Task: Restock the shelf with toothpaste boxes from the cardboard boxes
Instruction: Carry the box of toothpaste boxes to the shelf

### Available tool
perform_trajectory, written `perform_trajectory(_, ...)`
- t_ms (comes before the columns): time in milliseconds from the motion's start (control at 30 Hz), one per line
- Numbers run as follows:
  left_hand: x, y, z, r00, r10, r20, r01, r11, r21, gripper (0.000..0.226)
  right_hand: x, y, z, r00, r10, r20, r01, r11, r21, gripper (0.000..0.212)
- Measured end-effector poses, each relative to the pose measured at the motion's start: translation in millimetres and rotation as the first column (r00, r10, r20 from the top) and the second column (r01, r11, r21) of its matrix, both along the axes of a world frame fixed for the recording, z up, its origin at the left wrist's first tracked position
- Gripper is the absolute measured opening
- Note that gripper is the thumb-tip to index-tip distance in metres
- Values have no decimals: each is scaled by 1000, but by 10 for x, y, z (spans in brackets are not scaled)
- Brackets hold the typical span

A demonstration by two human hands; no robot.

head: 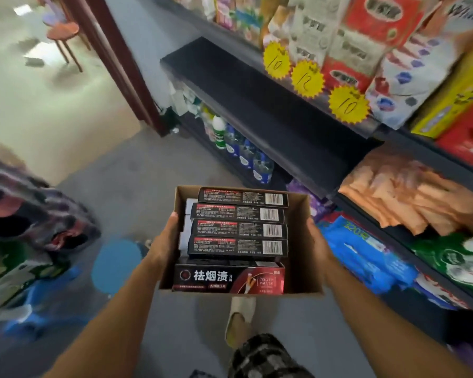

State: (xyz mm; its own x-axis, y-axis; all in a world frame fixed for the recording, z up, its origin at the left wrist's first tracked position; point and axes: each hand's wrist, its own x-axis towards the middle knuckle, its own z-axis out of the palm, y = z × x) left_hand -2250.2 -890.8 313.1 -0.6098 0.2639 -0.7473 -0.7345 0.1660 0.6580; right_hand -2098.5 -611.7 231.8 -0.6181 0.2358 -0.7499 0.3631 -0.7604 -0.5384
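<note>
Carton: I carry the cardboard box (298, 257) in front of me above the floor, open top up.
Left hand (163, 246): grasps the carton's left wall, thumb over the rim.
Right hand (318, 241): pressed on the right wall; finger curl hidden, so I cannot tell the grip.
Toothpaste boxes (239, 230): stacked inside, long axes running left to right.
Empty black shelf (257, 105): far and right of the carton, nearer my right hand.
</note>
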Motion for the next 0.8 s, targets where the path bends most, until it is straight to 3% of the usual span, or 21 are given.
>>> perform_trajectory(100,-812,212,-255,998,-67,3,67,998,-2,70,-550,176,-360,994,-86,63,88,996,-26,86)
perform_trajectory(200,-1453,448,-432,993,-119,3,119,993,-3,57,-1066,160,-264,983,-125,133,141,983,-120,71)
perform_trajectory(367,-2335,862,-714,971,-237,40,235,971,35,65,-1706,239,-585,957,-257,131,262,965,-21,52)
perform_trajectory(467,-2943,1010,-1280,940,-332,83,332,943,10,54,-2033,199,-878,922,-330,202,325,944,56,45)
perform_trajectory(633,-3771,1326,-2127,840,-513,178,521,853,3,63,-2448,-22,-1637,835,-488,255,501,865,17,56)
perform_trajectory(800,-4290,1575,-2977,827,-519,214,548,829,-110,63,-2818,-181,-2433,805,-552,219,570,821,-24,53)
